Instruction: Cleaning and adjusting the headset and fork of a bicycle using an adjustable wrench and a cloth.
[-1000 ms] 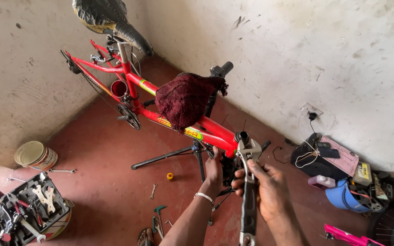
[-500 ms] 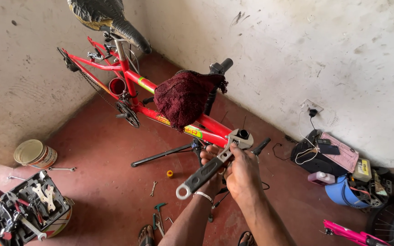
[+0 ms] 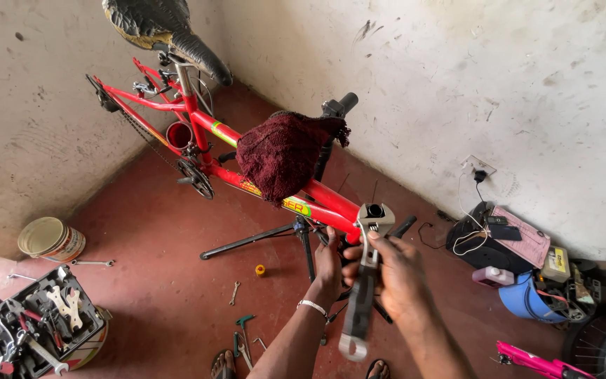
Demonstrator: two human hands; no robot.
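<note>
Wrench (image 3: 364,277) first: it is a big adjustable one, long and made of grey metal, with a dark handle and a round hole at the bottom end. Its shiny head sits on the top of the front tube of the red bike frame (image 3: 331,200). The right hand (image 3: 395,277) is wrapped around the handle, fingers curled tight on it. The left hand (image 3: 329,263) reaches up beside the tube and presses on the frame just under the wrench head, but you cannot tell if its fingers are closed around anything. A thin bracelet (image 3: 311,306) goes round that wrist.

A fuzzy dark red cloth (image 3: 282,151) hangs over the frame's top bar. Farther up is a cracked black saddle (image 3: 166,28). The bike is held up by a black stand (image 3: 261,235). The floor is smooth and red. At the left, a box of tools (image 3: 36,326) sits near a round paint tin (image 3: 50,238).
</note>
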